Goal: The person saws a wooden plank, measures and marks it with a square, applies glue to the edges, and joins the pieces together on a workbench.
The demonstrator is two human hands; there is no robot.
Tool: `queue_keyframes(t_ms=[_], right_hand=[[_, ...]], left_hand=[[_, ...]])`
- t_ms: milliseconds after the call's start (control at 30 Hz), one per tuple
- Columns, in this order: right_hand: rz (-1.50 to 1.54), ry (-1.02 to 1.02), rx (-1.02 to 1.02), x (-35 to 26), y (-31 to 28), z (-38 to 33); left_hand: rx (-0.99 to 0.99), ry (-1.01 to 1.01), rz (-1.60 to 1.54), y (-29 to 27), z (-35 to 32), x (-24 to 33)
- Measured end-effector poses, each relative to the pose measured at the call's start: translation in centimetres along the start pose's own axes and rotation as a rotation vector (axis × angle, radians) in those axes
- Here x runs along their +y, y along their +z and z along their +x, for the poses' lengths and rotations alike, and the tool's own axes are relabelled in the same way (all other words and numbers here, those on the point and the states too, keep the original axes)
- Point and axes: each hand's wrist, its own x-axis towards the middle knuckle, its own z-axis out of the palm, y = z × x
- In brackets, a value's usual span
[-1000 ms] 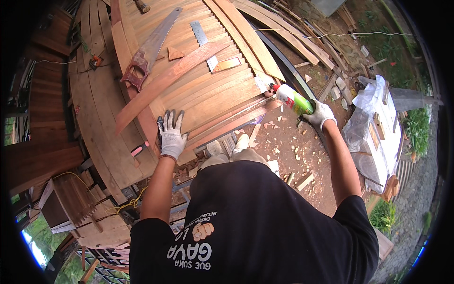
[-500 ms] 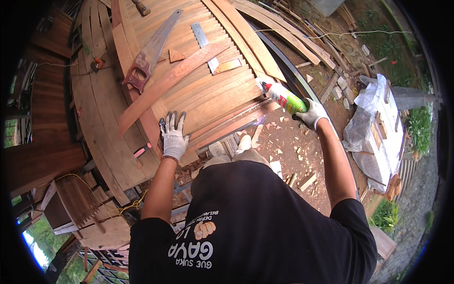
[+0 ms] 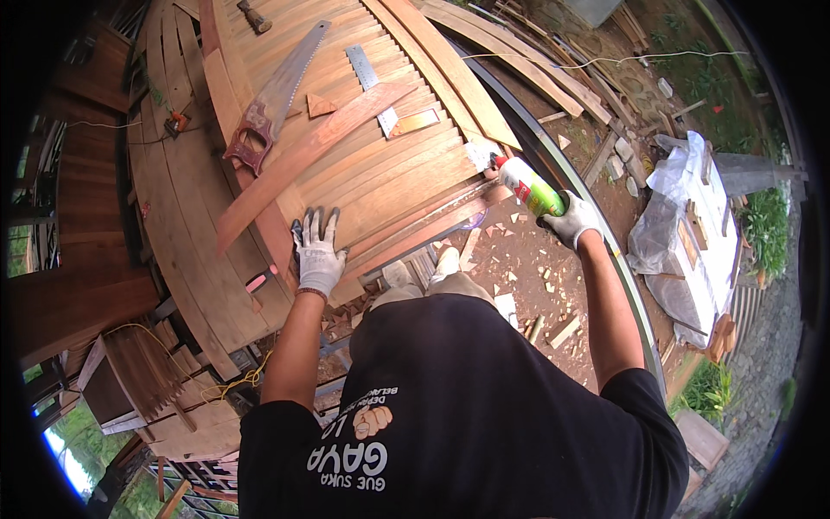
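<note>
The right hand [image 3: 573, 218] is wrapped around the base of the green-and-white glue bottle [image 3: 529, 187], tilted beside the right end of the wooden slats [image 3: 389, 186]; the left hand [image 3: 321, 257] lies spread on wood. The bottle is probably light and squeezable; its middle should hold surest.

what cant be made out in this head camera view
All in the head view:
Base of the bottle: covered by the right hand.
Palm of the left hand: faces down, hidden by the back of the hand.
Middle of the metal square: under the reddish board.
Far end of the slatted panel: cut off by the top edge.
</note>
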Motion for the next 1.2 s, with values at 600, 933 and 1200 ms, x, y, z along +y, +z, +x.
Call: queue_keyframes(t_ms=[600, 933, 1200], right_hand=[[0.284, -0.076, -0.122, 0.0, 4.3, -2.4], [-0.179, -0.676, -0.354, -21.0, 5.1, -8.3], [-0.379, -0.780, -0.365, -26.8, 5.4, -7.7]], left_hand=[[0.321, -0.087, -0.450, -2.5, -2.5, -0.4], [0.704, -0.927, -0.827, 2.5, -12.6, -4.5], [0.558, -1.065, -0.890, 7.1, -17.3, -2.1]])
